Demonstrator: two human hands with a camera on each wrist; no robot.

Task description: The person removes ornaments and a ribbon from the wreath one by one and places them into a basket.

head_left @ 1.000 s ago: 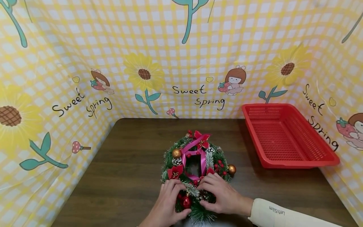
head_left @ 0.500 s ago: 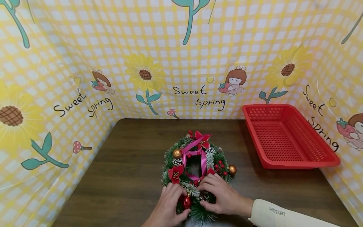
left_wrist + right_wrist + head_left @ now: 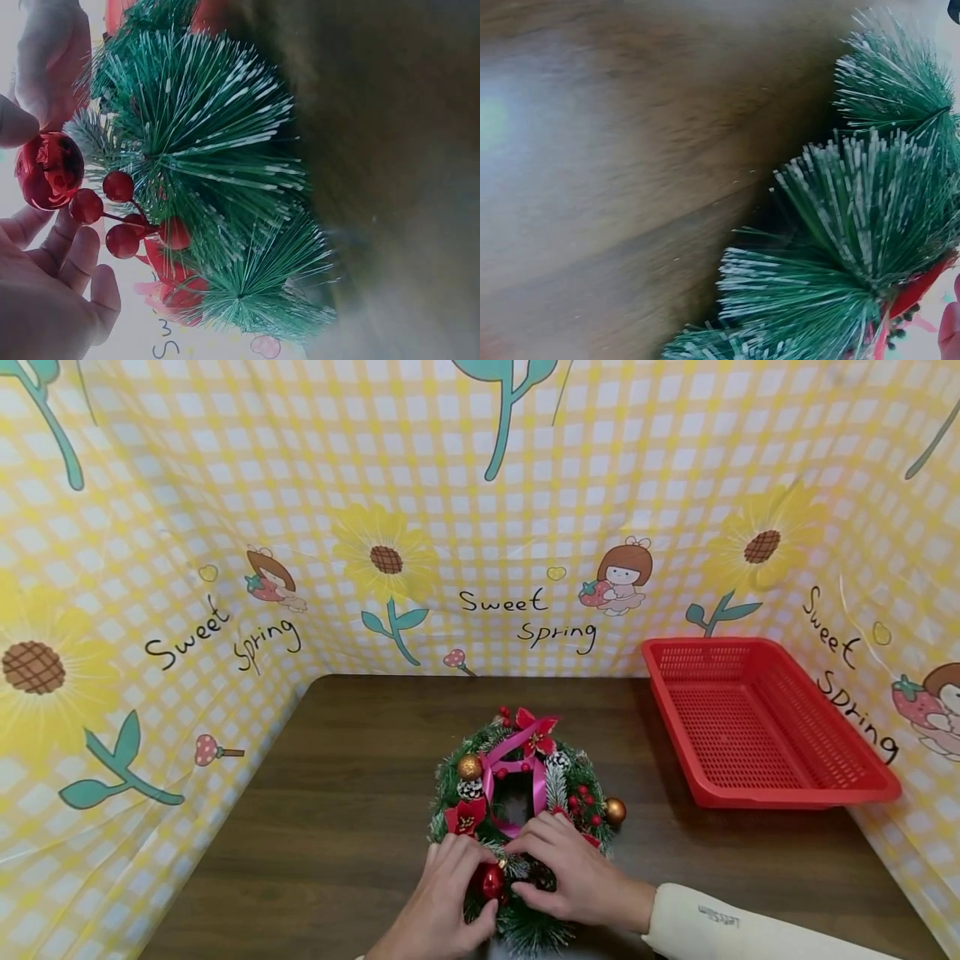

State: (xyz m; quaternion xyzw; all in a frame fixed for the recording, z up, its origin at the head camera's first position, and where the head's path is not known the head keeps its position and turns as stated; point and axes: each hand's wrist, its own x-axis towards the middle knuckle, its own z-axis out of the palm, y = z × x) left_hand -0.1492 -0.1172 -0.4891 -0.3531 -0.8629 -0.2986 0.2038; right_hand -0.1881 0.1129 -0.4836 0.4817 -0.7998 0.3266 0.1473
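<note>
A green Christmas wreath (image 3: 592,768) lies on the dark wooden table, with frosted tips, red flowers, berries, pine cones and a pink ribbon. Thumb and fingers of my left hand (image 3: 442,897) pinch a shiny red ball ornament (image 3: 492,882) at the wreath's near side. The same red ball ornament (image 3: 49,171) shows between the fingertips in the left wrist view. My right hand (image 3: 573,877) reaches over the wreath beside the ball, its thumb and fingers apart and fingertips close to the gold cap. In the right wrist view, pine tips (image 3: 855,202) show, while most of that hand is out of frame.
A red plastic basket (image 3: 795,793) stands at the back right of the table (image 3: 300,827). A yellow checked cloth (image 3: 495,527) hangs around the back and sides. A gold ball (image 3: 615,811) sticks out from the wreath's right edge.
My right hand has moved left, from over the pine cone and frosted sprig toward the red ball. The left hand has closed in slightly around the ball. The wreath stays in place.
</note>
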